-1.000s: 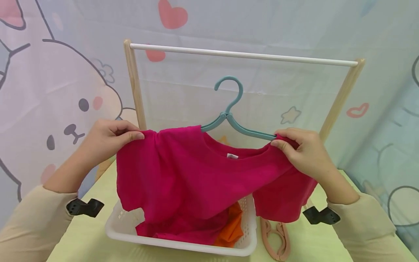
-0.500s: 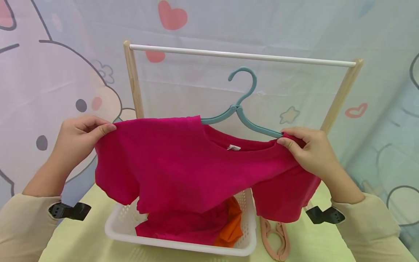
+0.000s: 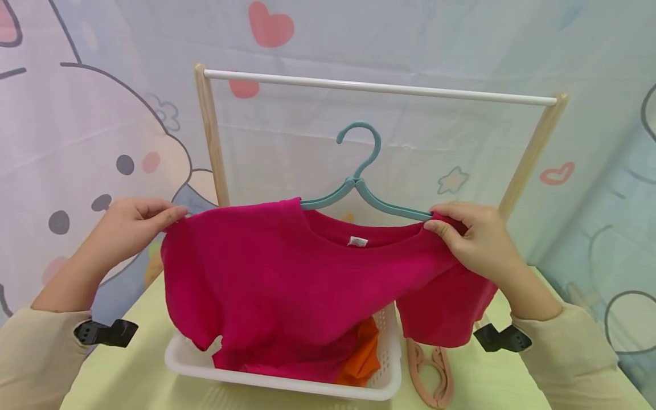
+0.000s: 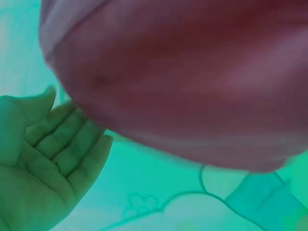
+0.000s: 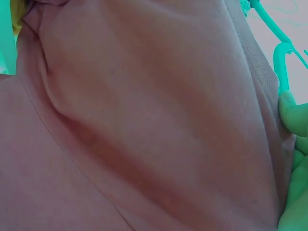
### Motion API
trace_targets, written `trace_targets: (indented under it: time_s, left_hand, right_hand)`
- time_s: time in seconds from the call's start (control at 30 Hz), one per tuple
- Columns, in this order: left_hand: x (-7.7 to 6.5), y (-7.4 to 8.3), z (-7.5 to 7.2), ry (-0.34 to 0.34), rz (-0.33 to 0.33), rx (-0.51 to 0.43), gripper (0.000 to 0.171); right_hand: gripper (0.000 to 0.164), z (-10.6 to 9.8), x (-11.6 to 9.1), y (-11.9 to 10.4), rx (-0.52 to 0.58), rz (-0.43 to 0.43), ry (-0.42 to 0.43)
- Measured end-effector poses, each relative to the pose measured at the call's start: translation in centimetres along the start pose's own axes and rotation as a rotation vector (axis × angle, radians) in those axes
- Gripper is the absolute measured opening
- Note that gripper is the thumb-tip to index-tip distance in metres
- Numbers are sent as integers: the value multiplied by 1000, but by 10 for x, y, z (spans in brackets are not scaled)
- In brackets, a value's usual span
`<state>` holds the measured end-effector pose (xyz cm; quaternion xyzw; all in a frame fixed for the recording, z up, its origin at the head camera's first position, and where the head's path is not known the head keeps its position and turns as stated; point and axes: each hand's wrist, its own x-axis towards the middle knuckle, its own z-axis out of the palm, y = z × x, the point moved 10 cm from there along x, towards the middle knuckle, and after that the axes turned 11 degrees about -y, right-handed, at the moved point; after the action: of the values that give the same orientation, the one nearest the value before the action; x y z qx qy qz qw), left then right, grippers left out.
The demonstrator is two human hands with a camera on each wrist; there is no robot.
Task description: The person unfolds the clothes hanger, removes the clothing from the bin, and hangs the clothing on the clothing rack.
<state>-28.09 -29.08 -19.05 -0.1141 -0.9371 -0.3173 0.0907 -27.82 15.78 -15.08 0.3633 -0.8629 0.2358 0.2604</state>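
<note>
A magenta T-shirt (image 3: 318,273) is spread in front of me, its neckline and white label facing up. Inside its shoulders sits a blue-green hanger (image 3: 353,182), hook upright above the collar. My right hand (image 3: 474,233) pinches the shirt's right shoulder together with the hanger's arm end. At the left sleeve's upper edge is my left hand (image 3: 135,225); in the left wrist view its thumb stands apart from its fingers (image 4: 67,144), which lie against the cloth edge. The shirt hides the hanger's left end. In the right wrist view, cloth (image 5: 144,115) fills most of the picture.
A white basket (image 3: 282,387) below holds magenta and orange cloth (image 3: 361,356). A folded pink hanger (image 3: 433,376) lies right of it on the pale green table. Behind stands a rack with a white rail (image 3: 379,87) and wooden posts (image 3: 533,154).
My left hand first moved outward to the left, stretching the sleeve, then came down slightly. The hanger tilted and rose to the right, then came back down left, its hook lower now.
</note>
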Motion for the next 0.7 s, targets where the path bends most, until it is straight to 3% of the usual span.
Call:
trace_targets:
  time_s: [0.1,0.2,0.3,0.37,0.53,0.7]
  left_hand:
    - [4,22,-2,55,36,22,35]
    - [6,59,2,101,155,66,29]
    - [10,102,20,69,321,126,25]
    - [13,123,34,24,394,163,25]
    - [22,143,64,-100,418,233,25]
    - [21,147,71,-50,495,265,12]
  right_hand:
    - [21,3,2,-5,-21,-21,-7]
    - [20,5,4,-7,-23,-28,-11]
    - [21,5,5,-7,-15,-21,-7]
    - [21,5,5,-7,-15,-13,-4]
    - [20,6,5,-10,-15,-8,1]
    - [19,8,5,-12,13,-36,-13]
